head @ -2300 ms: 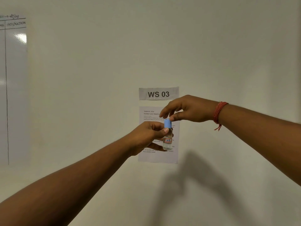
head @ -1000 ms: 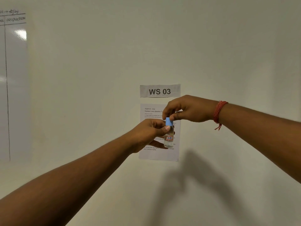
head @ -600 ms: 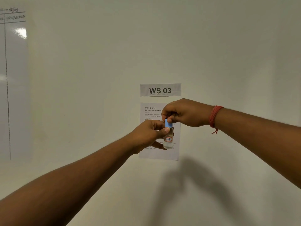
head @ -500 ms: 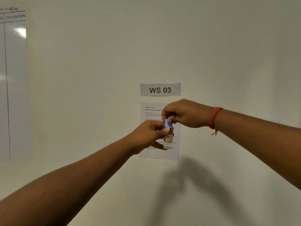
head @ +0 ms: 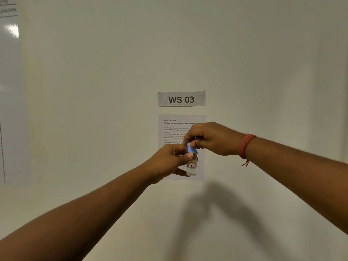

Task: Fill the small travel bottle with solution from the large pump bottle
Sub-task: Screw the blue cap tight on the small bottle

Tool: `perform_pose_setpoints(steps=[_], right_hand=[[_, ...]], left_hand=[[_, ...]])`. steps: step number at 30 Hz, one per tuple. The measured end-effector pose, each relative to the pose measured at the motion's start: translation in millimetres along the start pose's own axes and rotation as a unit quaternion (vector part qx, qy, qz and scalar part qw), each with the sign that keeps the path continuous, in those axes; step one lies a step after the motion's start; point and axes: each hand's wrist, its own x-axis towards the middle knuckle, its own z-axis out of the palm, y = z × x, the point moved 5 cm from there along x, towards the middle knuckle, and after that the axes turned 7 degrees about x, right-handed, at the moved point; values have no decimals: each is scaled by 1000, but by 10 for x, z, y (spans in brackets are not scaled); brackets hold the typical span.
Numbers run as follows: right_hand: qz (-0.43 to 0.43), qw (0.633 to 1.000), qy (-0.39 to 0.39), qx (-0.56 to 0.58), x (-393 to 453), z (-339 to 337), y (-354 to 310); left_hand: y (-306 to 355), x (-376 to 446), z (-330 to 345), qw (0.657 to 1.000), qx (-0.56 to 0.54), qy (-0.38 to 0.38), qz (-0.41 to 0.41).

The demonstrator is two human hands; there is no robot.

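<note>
The small clear travel bottle [head: 191, 167] is held upright in front of a white wall. It carries a red-framed label reading "7B" and has clear liquid inside. My left hand [head: 169, 162] grips its body from the left, thumb across the upper part. My right hand [head: 211, 137] comes from the right and pinches the blue cap [head: 191, 147] on top with thumb and fingers. A red thread bracelet [head: 245, 146] circles the right wrist. The large pump bottle is not in view.
On the wall behind the hands hang a "WS 03" sign [head: 181, 98] and a printed task sheet [head: 175, 132]. A whiteboard [head: 8, 91] fills the far left edge. The shadow of my arms falls on the wall below.
My right hand has closed lower over the blue cap and turned its fingers around it. The bottle stays in my left hand at about the same place.
</note>
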Motion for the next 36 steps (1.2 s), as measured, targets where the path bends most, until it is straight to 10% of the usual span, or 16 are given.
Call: perform_pose_setpoints(steps=[16,36], right_hand=[[61,977,63,193,-841,1846,438],[243,903,-74,347,-3334,5128,-362]], left_hand=[[-1536,-629,735,991,128,18,-39],[-3802,-3292,2573,949,110,-117,-272]])
